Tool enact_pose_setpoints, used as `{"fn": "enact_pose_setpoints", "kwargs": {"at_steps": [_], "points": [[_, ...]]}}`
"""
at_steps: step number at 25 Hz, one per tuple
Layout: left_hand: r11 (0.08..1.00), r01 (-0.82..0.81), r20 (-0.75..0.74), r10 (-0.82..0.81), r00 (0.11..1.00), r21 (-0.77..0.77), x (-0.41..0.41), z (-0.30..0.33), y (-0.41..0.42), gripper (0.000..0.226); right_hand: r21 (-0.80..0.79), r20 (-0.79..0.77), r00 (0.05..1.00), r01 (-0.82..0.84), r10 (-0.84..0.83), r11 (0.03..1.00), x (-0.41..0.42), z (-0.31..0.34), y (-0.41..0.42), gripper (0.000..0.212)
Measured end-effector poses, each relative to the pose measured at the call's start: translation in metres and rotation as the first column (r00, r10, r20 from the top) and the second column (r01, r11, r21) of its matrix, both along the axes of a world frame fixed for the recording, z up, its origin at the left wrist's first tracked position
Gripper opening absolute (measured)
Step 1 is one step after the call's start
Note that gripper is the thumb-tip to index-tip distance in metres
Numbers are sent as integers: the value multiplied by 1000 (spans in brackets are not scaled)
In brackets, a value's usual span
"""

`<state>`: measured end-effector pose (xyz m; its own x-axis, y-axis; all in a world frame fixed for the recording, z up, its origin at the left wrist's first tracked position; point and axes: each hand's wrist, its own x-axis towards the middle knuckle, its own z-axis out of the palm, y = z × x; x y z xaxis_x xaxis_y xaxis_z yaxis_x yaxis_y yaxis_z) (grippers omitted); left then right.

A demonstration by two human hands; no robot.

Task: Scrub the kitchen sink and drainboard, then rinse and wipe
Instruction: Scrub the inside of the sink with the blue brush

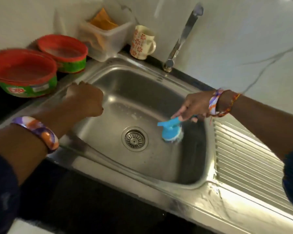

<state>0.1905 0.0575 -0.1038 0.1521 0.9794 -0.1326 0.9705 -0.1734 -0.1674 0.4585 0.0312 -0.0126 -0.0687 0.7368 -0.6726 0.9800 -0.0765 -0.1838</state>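
A steel sink (118, 92) fills the middle of the view, with its round drain (135, 138) at the basin's bottom. To the right runs the ribbed drainboard (243, 159). My right hand (193, 105) grips the handle of a blue scrub brush (172, 130), whose head presses on the basin floor right of the drain. My left hand (86, 98) hovers over the sink's left rim with its fingers curled into a loose fist, holding nothing that I can see. The tap (183, 36) stands behind the basin with no water running.
Two red-lidded green tubs (24, 73) (63, 49) sit on the dark counter at the left. A clear plastic container (107, 36) and a flowered mug (142, 43) stand behind the sink by the wall. A thin cord (260, 71) hangs across the wall at right.
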Motion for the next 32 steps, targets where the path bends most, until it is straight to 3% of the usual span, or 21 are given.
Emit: {"fn": "enact_pose_setpoints", "kwargs": {"at_steps": [2, 4, 6, 8, 10, 12, 14, 16, 17, 18, 19, 20, 22, 24, 26, 27, 28, 29, 30, 31, 32], "points": [[996, -51, -58, 47, 997, -71, 21, -10, -1, 45, -265, 148, 985, -44, 86, 963, 11, -29, -17, 31], [987, -132, -137, 120, 983, -86, 29, -13, -1, 52, -331, 273, 940, -109, 205, 937, 20, -45, -15, 28], [974, -214, -162, 201, 966, -68, 24, -11, 0, 56, -97, 475, 845, -227, 246, 969, 32, -48, 3, 15], [962, -261, -127, 250, 960, -78, 21, -7, -1, 51, 94, 620, 734, -421, 278, 902, 37, -49, 7, 14], [959, -259, -110, 247, 963, -114, 24, -6, -3, 50, -97, 456, 815, -354, 357, 930, 33, -64, 0, 19], [960, -216, -80, 204, 976, -177, 29, 0, -5, 49, -359, 322, 902, -167, 289, 918, 19, -71, -23, 12], [965, -31, -12, 29, 1000, -262, 37, 5, -10, 45, -344, 330, 884, -212, 330, 915, 22, -70, -22, 21], [841, 280, 166, -228, 959, -462, 54, 15, -25, 48, -122, 432, 829, -336, 355, 934, 35, -64, -3, 35], [723, 414, 248, -331, 910, -553, 65, 18, -38, 47, 20, 412, 850, -368, 327, 930, 38, -61, 2, 33], [611, 514, 329, -396, 857, -602, 77, 21, -51, 45, 37, 356, 850, -429, 389, 903, 36, -64, 1, 26], [534, 580, 393, -430, 813, -615, 87, 22, -61, 42, -16, 261, 842, -484, 471, 875, 30, -66, -4, 22], [503, 620, 420, -461, 782, -602, 95, 21, -68, 39, -197, 237, 793, -526, 561, 827, 24, -72, -14, 22], [510, 643, 404, -507, 761, -572, 105, 18, -77, 35, -410, 250, 809, -409, 532, 815, 18, -73, -35, 31], [478, 624, 405, -487, 774, -618, 108, 13, -79, 31, -303, 405, 764, -406, 502, 862, 33, -75, -23, 32], [425, 604, 425, -445, 788, -675, 108, 12, -80, 24, 63, 658, 693, -442, 296, 895, 51, -64, -3, 26], [416, 590, 430, -419, 800, -692, 108, 12, -80, 21, 225, 626, 760, -392, 176, 892, 52, -62, 1, 20], [414, 582, 434, -400, 807, -700, 108, 12, -80, 20, 240, 508, 851, -288, 133, 927, 49, -65, -4, 17], [416, 583, 439, -394, 807, -698, 109, 11, -81, 20, 141, 345, 930, -186, 128, 972, 41, -72, -13, 26], [419, 590, 446, -395, 803, -691, 108, 9, -82, 21, -13, 191, 943, -274, 271, 962, 30, -82, -21, 31], [421, 596, 453, -396, 799, -684, 107, 8, -83, 21, -166, 106, 875, -453, 473, 876, 18, -87, -35, 27], [422, 602, 457, -400, 795, -678, 106, 7, -83, 20, -321, 125, 798, -529, 589, 786, 11, -87, -46, 23]]}}
